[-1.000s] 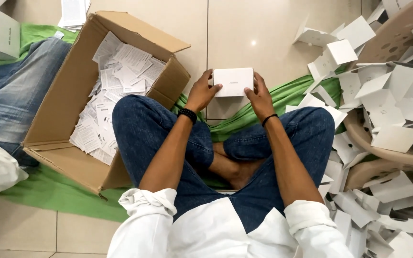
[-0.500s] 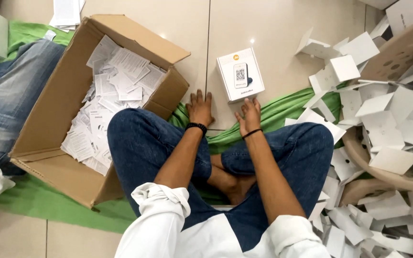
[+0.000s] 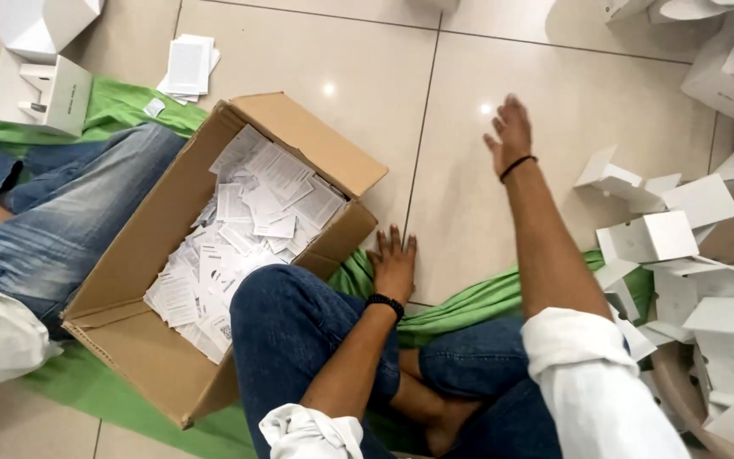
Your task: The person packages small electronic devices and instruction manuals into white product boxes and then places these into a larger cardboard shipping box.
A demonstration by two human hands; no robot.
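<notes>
I sit cross-legged on a green cloth [image 3: 477, 302] on a tiled floor. My left hand [image 3: 394, 263] lies flat, fingers spread, by my left knee, close to the corner of a brown cardboard box [image 3: 172, 357] full of small white paper leaflets [image 3: 239, 238]. My right hand [image 3: 510, 132] is raised above the bare tiles with fingers apart and holds nothing. The small white box I held a moment ago is out of view.
A heap of several flattened and folded white cartons [image 3: 681, 255] lies at my right. Another person's leg in jeans [image 3: 61, 221] stretches along the left, next to an open white box [image 3: 44, 89] and a few leaflets [image 3: 187, 66].
My hands held a small white box, then set it on the tiles. Now the box is out of view, my right hand is lifted forward and my left rests by my knee.
</notes>
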